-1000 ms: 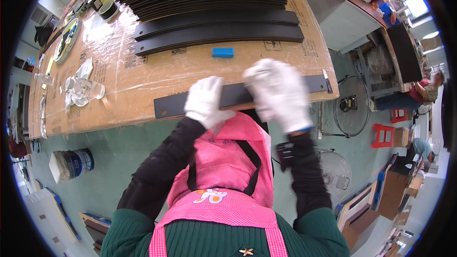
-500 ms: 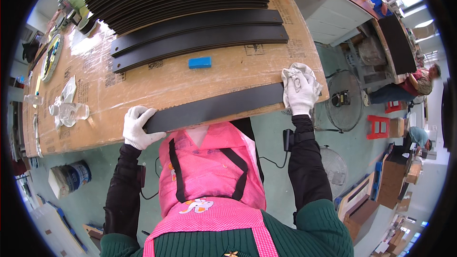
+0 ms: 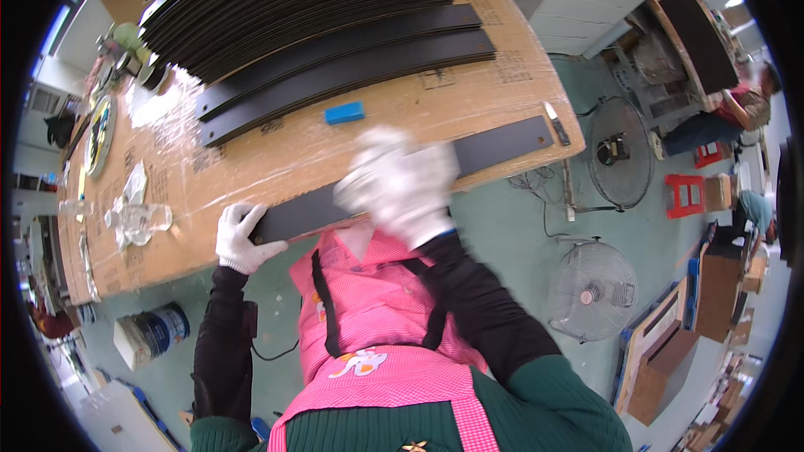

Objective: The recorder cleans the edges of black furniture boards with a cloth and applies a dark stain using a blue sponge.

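Note:
A long, dark flat strip of board (image 3: 501, 148) lies along the near edge of the table. My left hand (image 3: 241, 239), in a white glove, grips its left end, thumb on the near side and fingers on the far side. Over the strip's middle is my gloved right hand (image 3: 419, 201), smeared by motion, with a bunched white cloth (image 3: 373, 169) under it. The hand and cloth hide part of the strip. A small blue block (image 3: 344, 112) sits just beyond the strip.
Behind stand dark strips in a big stack (image 3: 301, 8) and a lower pile (image 3: 352, 79). A knife (image 3: 555, 123) lies at the table's right corner. A plastic bottle (image 3: 142, 218) is at the left. Floor fans (image 3: 595, 291) and a bucket (image 3: 153, 333) stand below.
My right hand has swept the white cloth leftward from the strip's right end to its middle, uncovering that end and the knife. The left hand keeps its hold on the left end.

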Action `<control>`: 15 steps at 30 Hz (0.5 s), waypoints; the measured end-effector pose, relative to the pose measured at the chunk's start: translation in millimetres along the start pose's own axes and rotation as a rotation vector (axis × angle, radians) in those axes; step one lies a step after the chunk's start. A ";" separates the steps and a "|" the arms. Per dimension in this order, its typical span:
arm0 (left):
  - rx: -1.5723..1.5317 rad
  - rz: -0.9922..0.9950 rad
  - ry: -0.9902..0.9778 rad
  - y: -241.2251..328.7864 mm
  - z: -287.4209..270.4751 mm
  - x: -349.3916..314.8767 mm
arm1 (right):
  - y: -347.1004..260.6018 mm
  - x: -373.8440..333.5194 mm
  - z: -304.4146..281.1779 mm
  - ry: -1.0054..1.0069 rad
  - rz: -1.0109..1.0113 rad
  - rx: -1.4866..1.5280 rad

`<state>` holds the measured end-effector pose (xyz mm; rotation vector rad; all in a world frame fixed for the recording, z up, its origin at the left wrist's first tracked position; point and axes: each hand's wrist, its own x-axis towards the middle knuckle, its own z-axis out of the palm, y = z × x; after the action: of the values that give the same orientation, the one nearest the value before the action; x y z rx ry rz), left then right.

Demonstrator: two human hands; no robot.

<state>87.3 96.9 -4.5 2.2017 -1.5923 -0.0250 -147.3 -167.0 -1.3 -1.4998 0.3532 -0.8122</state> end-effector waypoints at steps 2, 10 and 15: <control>-0.020 0.059 0.030 9.8 0.1 17.4 | 13.4 -1.3 -115.0 0.248 -0.139 -0.862; -0.019 -0.020 0.015 4.8 0.2 7.2 | -5.9 -14.8 -52.3 0.346 -0.085 -1.329; -0.047 0.034 -0.073 -8.7 -10.4 6.2 | 0.4 -37.3 61.8 -0.203 -0.311 -1.067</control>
<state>99.9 96.9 3.4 2.1597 -1.6512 -0.1335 -131.9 -96.6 -6.6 -2.6635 0.4326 -0.7210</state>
